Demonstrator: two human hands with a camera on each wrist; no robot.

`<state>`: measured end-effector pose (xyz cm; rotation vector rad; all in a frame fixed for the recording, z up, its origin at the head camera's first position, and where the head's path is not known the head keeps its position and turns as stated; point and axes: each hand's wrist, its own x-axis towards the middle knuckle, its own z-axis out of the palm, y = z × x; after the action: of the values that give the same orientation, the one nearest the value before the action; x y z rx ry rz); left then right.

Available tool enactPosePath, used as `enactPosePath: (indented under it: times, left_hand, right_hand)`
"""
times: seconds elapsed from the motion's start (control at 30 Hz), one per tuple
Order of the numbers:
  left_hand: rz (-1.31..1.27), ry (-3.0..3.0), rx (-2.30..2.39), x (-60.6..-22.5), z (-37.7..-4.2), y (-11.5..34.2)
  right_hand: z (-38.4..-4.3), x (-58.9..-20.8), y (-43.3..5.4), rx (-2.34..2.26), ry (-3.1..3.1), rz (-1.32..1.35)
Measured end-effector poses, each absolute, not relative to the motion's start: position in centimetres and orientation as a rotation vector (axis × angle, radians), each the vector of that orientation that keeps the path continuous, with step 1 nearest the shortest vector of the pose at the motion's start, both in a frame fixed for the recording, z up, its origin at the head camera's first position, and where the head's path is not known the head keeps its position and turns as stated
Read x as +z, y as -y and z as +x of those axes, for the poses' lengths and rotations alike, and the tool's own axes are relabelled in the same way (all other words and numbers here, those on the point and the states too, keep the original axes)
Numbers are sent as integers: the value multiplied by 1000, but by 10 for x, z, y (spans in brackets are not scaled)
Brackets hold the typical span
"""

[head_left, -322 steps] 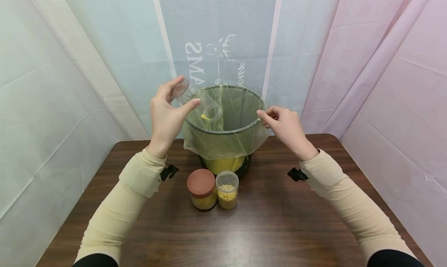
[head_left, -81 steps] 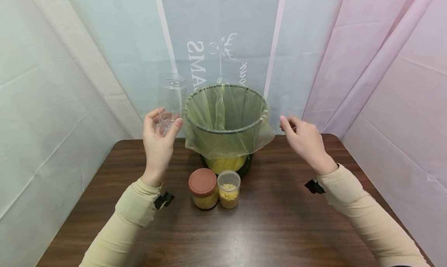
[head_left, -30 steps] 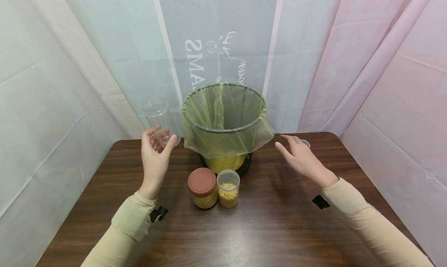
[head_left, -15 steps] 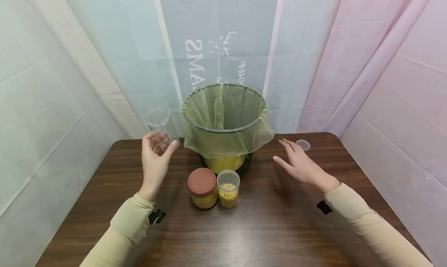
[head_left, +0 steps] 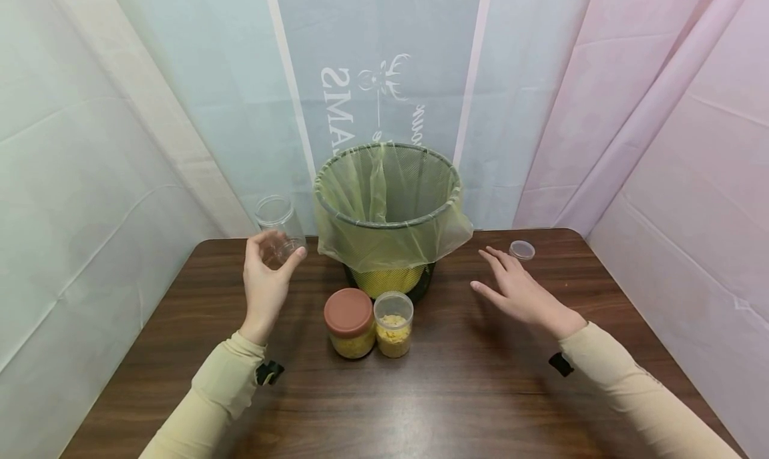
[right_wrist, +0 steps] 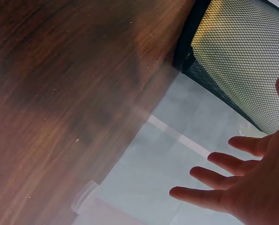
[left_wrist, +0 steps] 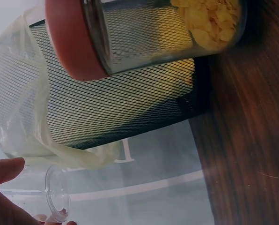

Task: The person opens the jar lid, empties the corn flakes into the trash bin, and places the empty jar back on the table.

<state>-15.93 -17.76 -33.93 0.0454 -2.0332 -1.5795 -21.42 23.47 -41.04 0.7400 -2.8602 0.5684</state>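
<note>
clear jar in the left hand, right hand bare

the left hand [head_left: 264,292] holds the clear jar [head_left: 282,223] round its lower part, uncapped mouth up and tilted a little, at the far left, just left of the bin [head_left: 393,284] with its green liner [head_left: 393,249]. the right hand [head_left: 518,295] holds nothing; its fingers are spread over the worktop [head_left: 384,405], near the clear lid [head_left: 522,250] lying far right. the red-lidded jar [head_left: 348,320] and the flake jar [head_left: 393,339] stand side by side in front of the bin.

the step in hand looks like putting the clear jar down. whether its base touches the worktop is hard to tell through the clear wall and fingers. the next move would call for lowering it until upright and steady, then loosening the left grip, well away from the liner's loose edge.
</note>
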Motion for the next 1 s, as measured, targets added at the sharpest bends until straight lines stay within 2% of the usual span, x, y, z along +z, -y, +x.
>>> enactPosePath:
  times: [0.2,0.5,1.0]
  left_hand:
    - [89,2058,-1542,-348,-165,181]
    - [172,2063,-1511,-386,-196,202]
    - [325,2155,-1493,-408,-217,212]
  right_hand:
    - [-211,-415,-238,560,2860,741]
    - [-207,-421,-242,562,2865,724]
    - [-201,-431,-249,605,2879,679]
